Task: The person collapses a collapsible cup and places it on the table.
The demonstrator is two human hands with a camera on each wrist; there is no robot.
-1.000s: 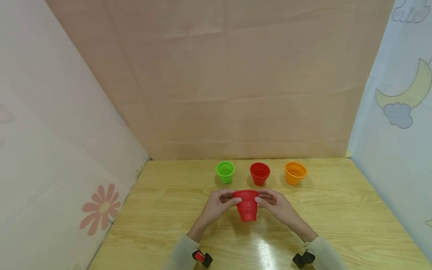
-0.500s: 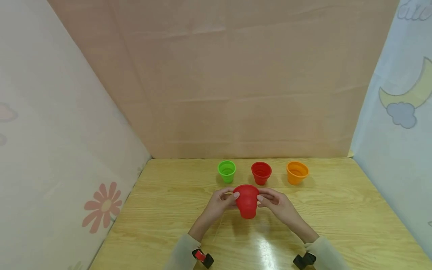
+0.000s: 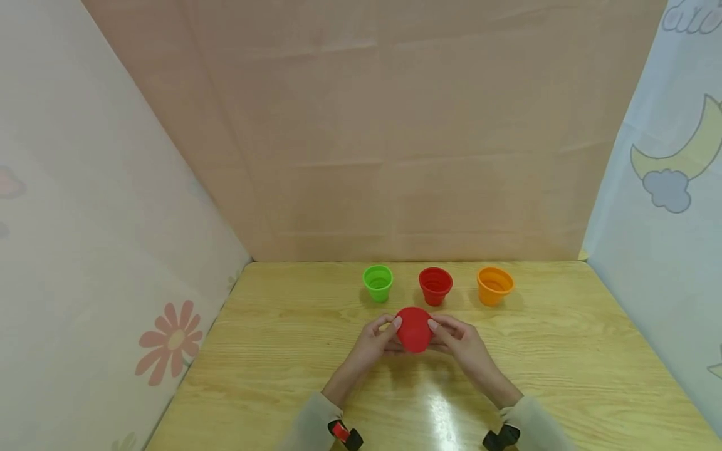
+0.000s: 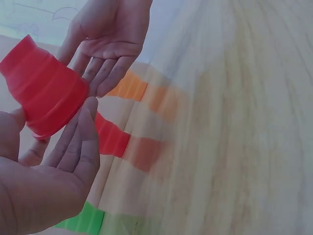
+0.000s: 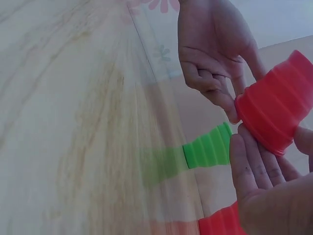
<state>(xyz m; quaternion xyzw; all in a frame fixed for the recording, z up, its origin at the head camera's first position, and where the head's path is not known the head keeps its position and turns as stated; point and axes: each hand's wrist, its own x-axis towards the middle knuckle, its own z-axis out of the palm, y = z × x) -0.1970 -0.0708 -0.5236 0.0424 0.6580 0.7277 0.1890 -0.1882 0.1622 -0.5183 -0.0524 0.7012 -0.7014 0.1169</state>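
Note:
A red ribbed cup (image 3: pixel 414 330) is held above the table between both hands, stretched to its tall shape in the wrist views. Its narrow end faces the head camera, so it looks like a round disc there. My left hand (image 3: pixel 369 343) pinches one side near the wide rim, thumb on the outer wall. On the opposite side my right hand (image 3: pixel 461 341) pinches the same rim. From the left wrist, the held cup (image 4: pixel 46 88) tilts with its wide rim toward the table. Its inside is hidden in every view.
Behind the hands stand a green cup (image 3: pixel 378 284), a second red cup (image 3: pixel 435 286) and an orange cup (image 3: pixel 495 286), upright in a row. The wooden table (image 3: pixel 271 351) ends at a tan backdrop (image 3: pixel 395 156), with patterned white walls at both sides.
The held red cup has tipped from nearly upright until its base faces the head camera. Both hands have turned with it, keeping their pinch. The three cups behind stay in place.

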